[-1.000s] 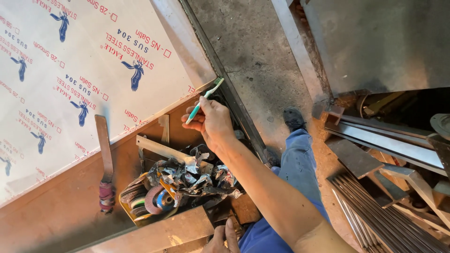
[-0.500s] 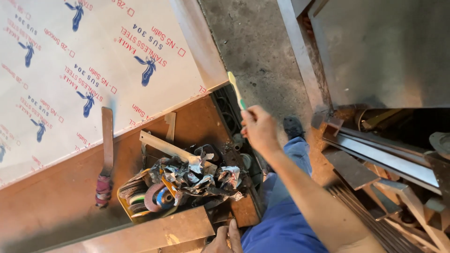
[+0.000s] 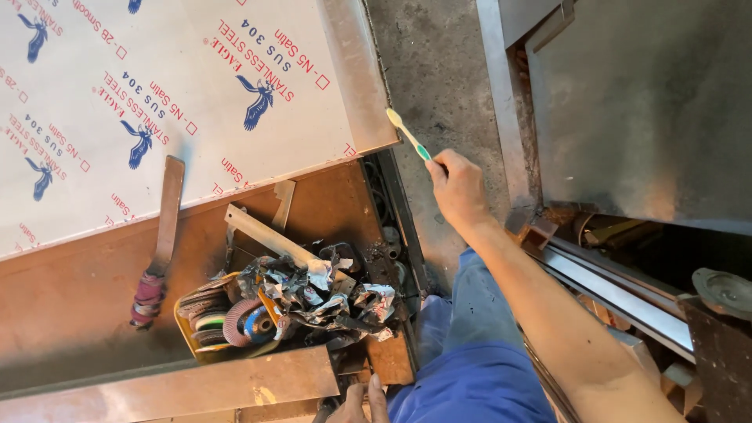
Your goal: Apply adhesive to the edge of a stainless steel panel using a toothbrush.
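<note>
Steel sheet under white protective film, is that what fills the upper left?

— Yes. A large steel sheet (image 3: 196, 102) lies on a brown workbench (image 3: 70, 298), its film printed in red and blue. Along its right edge runs a bare metal strip (image 3: 354, 70) with no film.

Where are the hands?

— The right hand (image 3: 458, 188) reaches up from the lower right, arm bare, over a concrete floor (image 3: 439, 63). Its fingers are curled closed around the handle of a green-and-white toothbrush (image 3: 409, 135). Of the left hand (image 3: 359, 403) only a few fingertips show at the bottom edge; whether it grips anything cannot be told.

And the toothbrush itself?

— It slants up and left out of the fist. Its head sits right at the lower right corner of the bare strip, touching it or just beside it.

How far along does the work look?

— As a judgement only: early. The brush is at one corner, the film covers nearly the whole sheet, and no cleaned or marked patch stands out on the strip.

What else is near?

— Below the sheet, a yellow tray (image 3: 188, 333) of grinding discs and crumpled wrappers, and a flat metal bar (image 3: 166, 211) with a pink-wrapped end. Blue trousers (image 3: 470, 376) show beneath the arm.
</note>
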